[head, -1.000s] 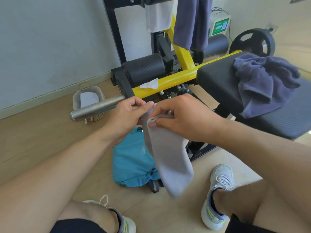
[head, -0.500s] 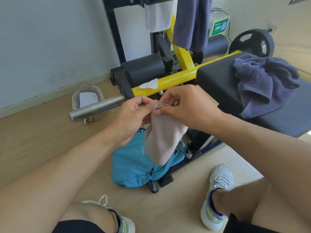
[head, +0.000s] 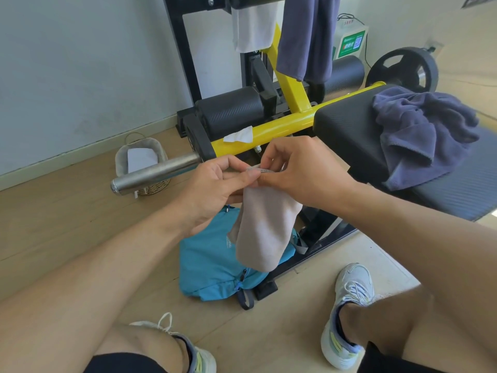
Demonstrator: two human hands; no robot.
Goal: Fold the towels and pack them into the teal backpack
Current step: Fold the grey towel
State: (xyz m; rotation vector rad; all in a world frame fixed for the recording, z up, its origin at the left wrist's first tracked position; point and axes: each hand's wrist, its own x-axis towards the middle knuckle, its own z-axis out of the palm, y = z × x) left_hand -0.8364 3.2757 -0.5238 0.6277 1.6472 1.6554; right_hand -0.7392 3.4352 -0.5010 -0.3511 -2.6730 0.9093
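A small beige-grey towel hangs folded from both hands in front of me. My left hand and my right hand pinch its top edge side by side. Below it the teal backpack lies on the wood floor between my feet. A crumpled dark blue towel sits on the black bench pad. Another dark blue towel and a white towel hang from the machine's upper bar.
The yellow-framed gym machine with its steel bar end stands just beyond my hands. A small wicker basket sits by the wall at left. A weight plate is at far right. A white tissue lies on the yellow beam.
The towel hung long and open a second ago. It is now doubled up shorter, with both hands brought together at its top edge.
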